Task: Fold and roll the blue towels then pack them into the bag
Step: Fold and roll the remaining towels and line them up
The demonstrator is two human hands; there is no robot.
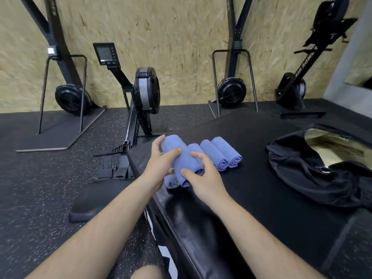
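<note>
Several rolled blue towels lie side by side on a black padded platform (261,188). The largest roll (186,161) sits on top at the left, and both hands grip it. My left hand (161,164) curls round its left side with the thumb on top. My right hand (203,174) curls over its near end. Two separate rolls (214,155) (227,152) rest untouched to the right. A small roll (171,181) pokes out underneath. The black bag (314,178) lies open at the platform's right, showing a gold lining (332,147).
Black rowing machines (145,91) stand against the wooden wall across the speckled rubber floor. A rower's foot rest and seat (94,204) lie just left of the platform. My knee (147,272) shows at the bottom edge.
</note>
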